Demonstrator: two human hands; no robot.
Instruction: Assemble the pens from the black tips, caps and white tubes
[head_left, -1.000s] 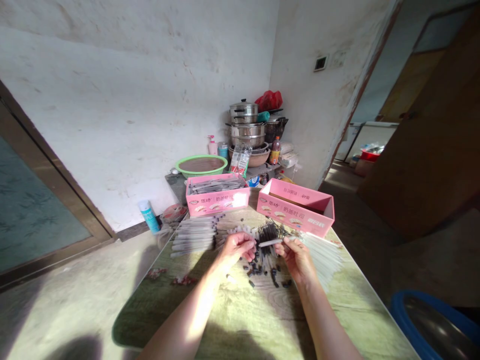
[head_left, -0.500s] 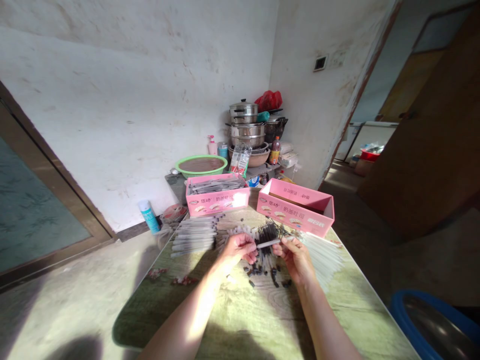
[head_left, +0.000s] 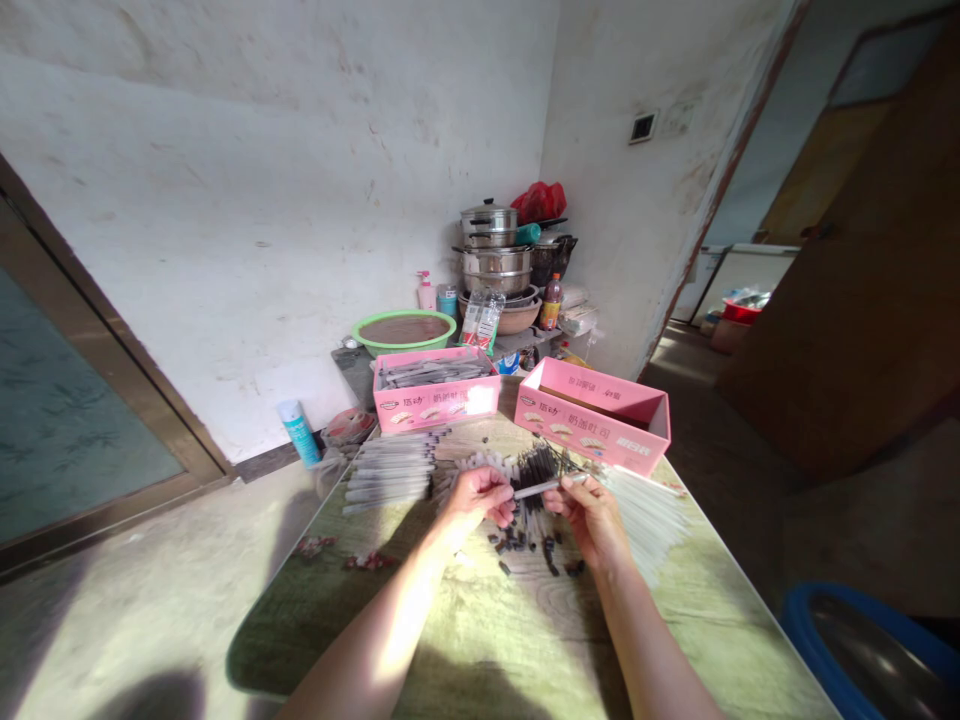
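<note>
A slim, pale translucent pen (head_left: 534, 489) spans the space between my two hands above the table. My right hand (head_left: 589, 505) pinches it towards its right end. At the left end, the thumb and fingers of my left hand (head_left: 482, 497) are closed on its tip; any small part inside them is hidden. Behind the pen lies a bunch of thin black-ended refills (head_left: 536, 462). Short black caps (head_left: 551, 555) are scattered below my hands. Beside my left hand are small whitish pieces (head_left: 480, 461), partly covered by it. Clear pen barrels (head_left: 645, 515) lie in a heap right of my right hand.
A row of pens (head_left: 386, 475) lies at the table's left. Behind stand a pink box (head_left: 439, 405) filled with pens and another pink box (head_left: 592, 425), its bottom hidden. Further back are a green-rimmed basin (head_left: 403, 345) and stacked pots (head_left: 491, 265).
Both hands keep nearly the same pose with the pen between them. The whole view has shifted very slightly; nothing else visibly differs.
</note>
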